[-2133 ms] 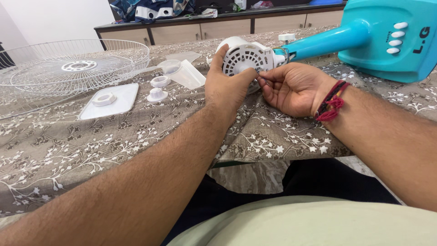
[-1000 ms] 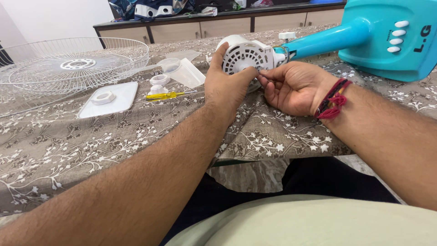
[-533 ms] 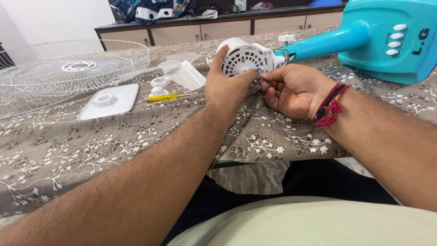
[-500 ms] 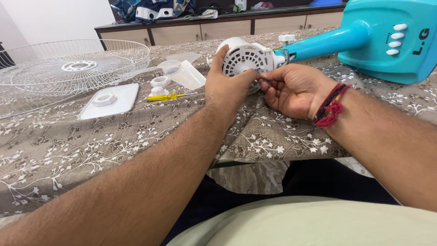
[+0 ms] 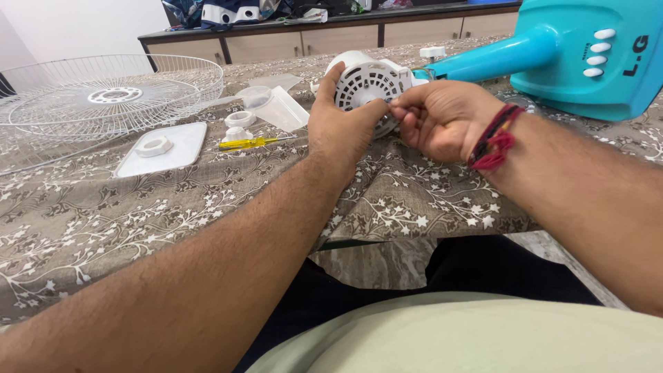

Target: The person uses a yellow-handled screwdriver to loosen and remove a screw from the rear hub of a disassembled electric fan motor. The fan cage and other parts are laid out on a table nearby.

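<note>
A white vented fan motor housing (image 5: 366, 79) lies on its side on the patterned tablecloth, joined to a turquoise fan stand (image 5: 573, 55) at the right. My left hand (image 5: 342, 128) grips the housing from the near side, thumb up along its left edge. My right hand (image 5: 442, 117), with a red and black thread band at the wrist, pinches at the housing's near right edge, fingertips meeting those of the left hand. What the fingertips pinch is too small to tell.
A white wire fan guard (image 5: 103, 97) lies at the far left. Near it sit a white flat plate with a round nut (image 5: 162, 146), two small white caps (image 5: 239, 119), a clear plastic piece (image 5: 276, 107) and a yellow-handled screwdriver (image 5: 248, 143). A wooden cabinet (image 5: 311, 34) stands behind.
The yellow screwdriver came into view on the cloth left of my hands. Both hands stay on the housing, with only slight finger movement.
</note>
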